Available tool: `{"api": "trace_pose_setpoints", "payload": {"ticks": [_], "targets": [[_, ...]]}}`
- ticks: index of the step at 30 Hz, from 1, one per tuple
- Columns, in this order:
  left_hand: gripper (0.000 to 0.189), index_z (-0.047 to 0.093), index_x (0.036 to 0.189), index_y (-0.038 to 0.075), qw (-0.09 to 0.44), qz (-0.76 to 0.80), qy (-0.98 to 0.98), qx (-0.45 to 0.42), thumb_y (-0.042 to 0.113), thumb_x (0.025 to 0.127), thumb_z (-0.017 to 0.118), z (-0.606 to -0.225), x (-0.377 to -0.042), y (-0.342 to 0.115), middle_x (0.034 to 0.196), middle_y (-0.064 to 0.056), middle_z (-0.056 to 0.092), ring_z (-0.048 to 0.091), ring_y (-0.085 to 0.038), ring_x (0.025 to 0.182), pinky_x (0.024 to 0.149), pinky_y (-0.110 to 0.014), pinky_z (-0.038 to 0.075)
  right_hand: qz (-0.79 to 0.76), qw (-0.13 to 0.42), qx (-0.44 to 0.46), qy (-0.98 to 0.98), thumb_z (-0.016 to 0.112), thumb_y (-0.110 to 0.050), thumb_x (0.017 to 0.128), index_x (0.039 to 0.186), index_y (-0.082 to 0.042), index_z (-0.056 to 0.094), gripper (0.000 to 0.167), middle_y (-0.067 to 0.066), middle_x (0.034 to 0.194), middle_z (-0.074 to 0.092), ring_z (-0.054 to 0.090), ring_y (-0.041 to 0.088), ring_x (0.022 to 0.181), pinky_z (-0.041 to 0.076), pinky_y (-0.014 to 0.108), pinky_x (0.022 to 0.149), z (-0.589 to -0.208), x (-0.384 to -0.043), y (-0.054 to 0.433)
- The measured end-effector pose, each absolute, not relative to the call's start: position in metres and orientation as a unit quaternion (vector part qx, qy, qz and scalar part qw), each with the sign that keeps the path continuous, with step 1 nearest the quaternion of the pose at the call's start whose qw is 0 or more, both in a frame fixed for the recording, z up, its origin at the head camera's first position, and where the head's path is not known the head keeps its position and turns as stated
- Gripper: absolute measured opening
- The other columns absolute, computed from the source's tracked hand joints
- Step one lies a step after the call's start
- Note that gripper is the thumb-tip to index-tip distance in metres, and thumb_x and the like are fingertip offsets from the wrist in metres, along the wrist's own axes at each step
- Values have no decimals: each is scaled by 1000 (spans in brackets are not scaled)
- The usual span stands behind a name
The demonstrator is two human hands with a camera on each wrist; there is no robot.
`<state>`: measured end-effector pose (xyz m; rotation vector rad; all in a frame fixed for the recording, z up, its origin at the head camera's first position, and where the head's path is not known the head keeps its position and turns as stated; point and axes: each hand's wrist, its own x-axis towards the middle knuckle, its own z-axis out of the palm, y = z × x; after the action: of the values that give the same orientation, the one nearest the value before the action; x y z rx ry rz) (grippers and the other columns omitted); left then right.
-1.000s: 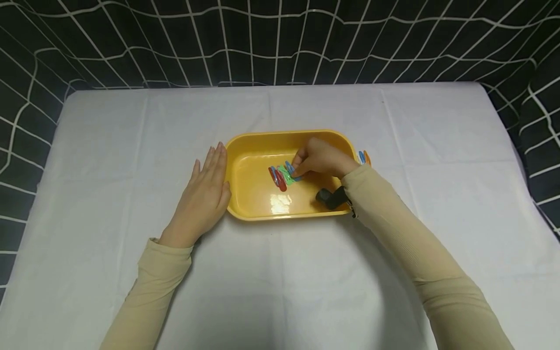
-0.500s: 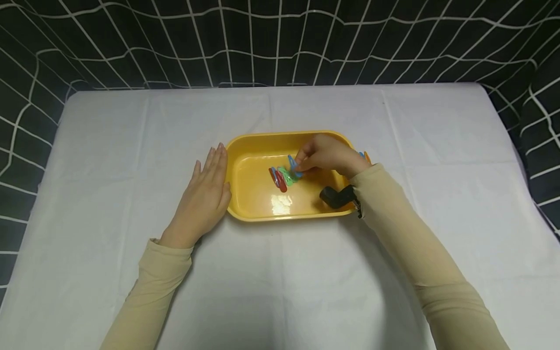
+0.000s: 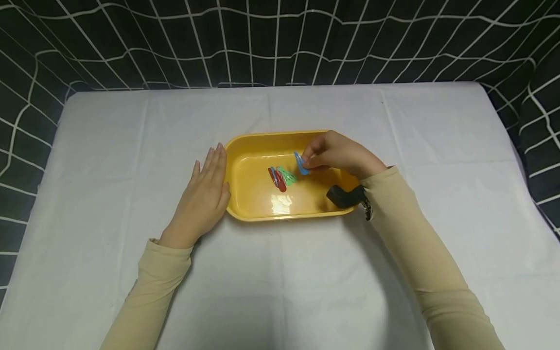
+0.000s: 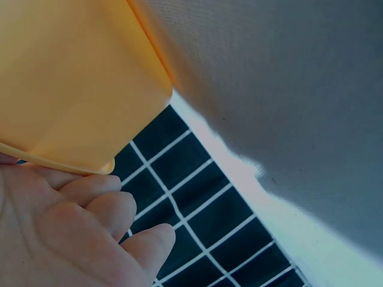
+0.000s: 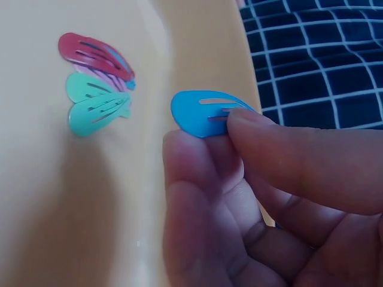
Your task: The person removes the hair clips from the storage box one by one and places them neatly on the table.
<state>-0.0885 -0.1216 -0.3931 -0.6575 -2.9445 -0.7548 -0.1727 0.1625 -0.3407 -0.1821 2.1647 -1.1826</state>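
A yellow plastic tray stands on the white cloth. My right hand is over its right part and pinches a blue snap hair clip between thumb and fingers. The right wrist view shows this blue hair clip gripped at its narrow end, its broad end pointing away from the hand. On the tray floor, left of the hand, lie red hair clips and green hair clips in an overlapping row, with a pink one between. My left hand rests with straight fingers along the tray's left end.
The white-clothed table extends around the tray on all sides. A dark cloth with a white net rises behind its far edge and at both sides. A black wrist camera hangs from my right wrist over the tray's front right corner.
My right hand has lifted the blue hair clip away from the row and moved right with it. Clips outside the tray's right end are now covered by that hand. The left hand stays put.
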Motion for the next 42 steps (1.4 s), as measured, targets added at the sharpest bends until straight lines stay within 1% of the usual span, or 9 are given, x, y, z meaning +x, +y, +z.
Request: {"api": "trace_pose_setpoints", "payload": {"ticks": [5, 11, 14, 19, 23, 28, 32, 37, 42], "targets": [[58, 15, 147, -8, 14, -244, -947, -211, 18, 98, 32, -393, -89, -122, 155, -16, 11, 5, -25, 143, 113, -50, 8, -461, 328, -79, 821, 57, 4, 87, 88, 7, 64, 8, 4, 76, 64, 56, 16, 70, 51, 28, 70, -337, -168, 167], [58, 15, 147, -8, 18, -244, -946, -211, 18, 97, 33, -393, -89, -121, 155, -16, 11, 7, -26, 143, 113, -50, 9, -462, 325, -90, 820, 54, 3, 89, 90, 9, 64, 11, 7, 81, 65, 60, 25, 79, 53, 35, 80, -334, -164, 170], [59, 15, 147, -8, 20, -245, -946, -211, 18, 97, 33, -393, -89, -122, 155, -16, 11, 8, -27, 143, 113, -51, 9, -466, 319, -89, 820, 55, 1, 88, 90, 8, 64, 12, 7, 82, 65, 61, 26, 83, 52, 38, 83, -333, -162, 172], [59, 15, 147, -8, 19, -244, -946, -212, 18, 97, 33, -393, -89, -121, 155, -16, 11, 9, -28, 143, 113, -51, 9, -473, 305, -86, 822, 58, -4, 88, 88, 5, 65, 12, 5, 77, 65, 59, 23, 78, 50, 33, 78, -332, -158, 177], [59, 15, 147, -8, 16, -243, -946, -212, 18, 97, 33, -393, -89, -121, 155, -16, 11, 7, -26, 143, 113, -51, 9, -477, 300, -86, 821, 59, -8, 88, 86, 4, 65, 13, 4, 74, 63, 55, 24, 74, 46, 34, 74, -332, -156, 181], [59, 15, 147, -8, 14, -242, -947, -211, 18, 97, 32, -393, -89, -122, 155, -16, 11, 6, -25, 143, 113, -50, 9, -493, 297, -83, 813, 60, -9, 88, 86, 4, 64, 14, 4, 78, 65, 60, 29, 81, 50, 34, 78, -333, -153, 186], [59, 15, 147, -8, 14, -243, -947, -210, 18, 97, 32, -393, -89, -121, 155, -16, 11, 6, -25, 143, 113, -50, 9, -505, 284, -70, 812, 62, -10, 87, 85, 3, 65, 13, 6, 79, 66, 60, 31, 85, 51, 35, 80, -334, -151, 190], [59, 15, 147, -8, 16, -244, -947, -209, 17, 97, 32, -393, -89, -122, 155, -16, 11, 6, -24, 143, 113, -50, 8, -518, 262, -59, 812, 64, -10, 87, 86, 1, 67, 11, 6, 82, 65, 59, 26, 84, 50, 31, 79, -333, -148, 198], [58, 15, 147, -7, 17, -245, -947, -209, 18, 97, 32, -394, -89, -122, 155, -16, 11, 6, -24, 143, 113, -50, 8, -537, 240, -43, 808, 65, -9, 86, 84, -2, 68, 8, 4, 80, 67, 60, 22, 80, 51, 28, 76, -332, -147, 205]]}}
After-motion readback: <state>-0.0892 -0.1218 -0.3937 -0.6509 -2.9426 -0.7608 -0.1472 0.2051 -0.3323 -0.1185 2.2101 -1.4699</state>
